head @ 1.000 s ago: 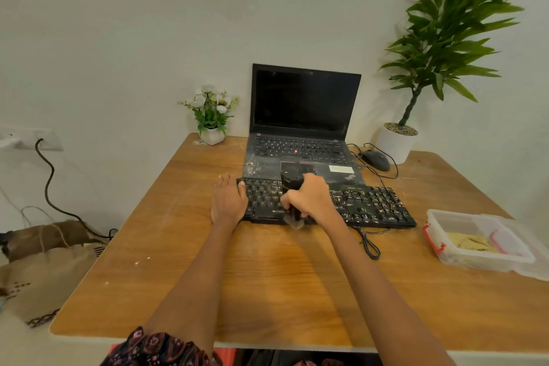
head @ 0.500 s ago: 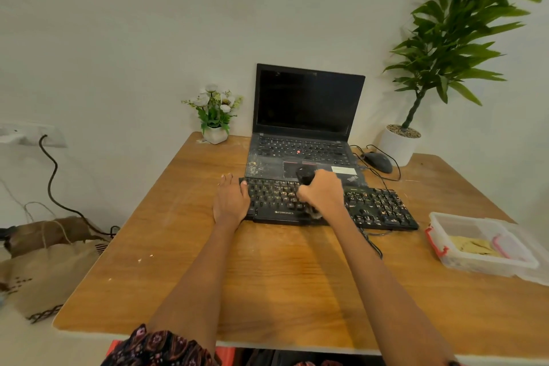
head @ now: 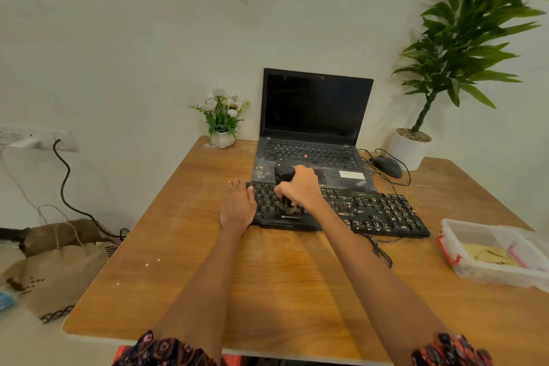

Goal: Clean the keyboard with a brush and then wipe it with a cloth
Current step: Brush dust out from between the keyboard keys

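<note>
A black keyboard [head: 383,211] speckled with pale crumbs lies across the wooden table [head: 285,282] in front of an open laptop. My right hand [head: 300,187] grips a black-handled brush [head: 283,172] held upright, its bristles down on the left-centre keys. My left hand [head: 237,205] rests flat on the table against the keyboard's left end, thumb on its edge. A yellowish cloth [head: 487,254] lies inside a clear plastic box at the right.
The dusty laptop [head: 315,116] stands just behind the keyboard. A mouse [head: 387,166] and its cable lie right of it. A small flower pot [head: 222,123] and a tall potted plant [head: 410,148] stand at the back. The clear box [head: 463,264] sits near the right edge.
My right hand has moved the brush across the left half of the keyboard, right and then back left. My left hand has stayed at the keyboard's left end.
</note>
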